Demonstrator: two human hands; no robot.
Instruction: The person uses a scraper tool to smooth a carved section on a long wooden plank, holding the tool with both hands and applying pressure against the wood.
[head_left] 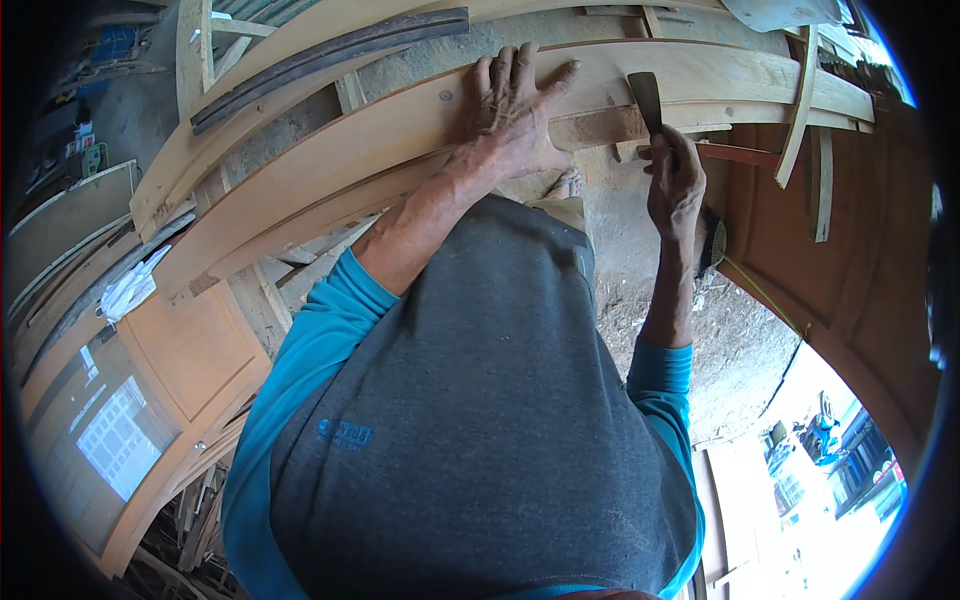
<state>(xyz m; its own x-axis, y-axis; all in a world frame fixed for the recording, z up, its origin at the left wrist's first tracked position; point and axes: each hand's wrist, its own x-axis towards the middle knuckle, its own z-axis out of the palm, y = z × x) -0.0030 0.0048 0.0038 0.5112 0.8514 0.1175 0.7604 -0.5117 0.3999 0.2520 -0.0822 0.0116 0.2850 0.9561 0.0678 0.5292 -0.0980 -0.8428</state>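
Observation:
A long pale wooden board [370, 148] runs across in front of me, its face marked with a few knots. My left hand [512, 108] lies on it with the fingers spread, pressing on the wood and holding nothing. Over to the right, my right hand [677, 180] is closed round the handle of a putty knife [646, 98]. The knife's dark, flared blade points away from me and rests on or just over the board's face; I cannot tell whether it touches. Most of its handle is hidden in my fingers.
A dark strip [330, 65] lies along another plank beyond the board. Thin wooden battens [800, 110] lean at the far right, beside a brown wooden panel [840, 240]. At left stand a panelled door [195, 350] and a white cloth [133, 287]. Scrap wood [205, 510] is piled at lower left.

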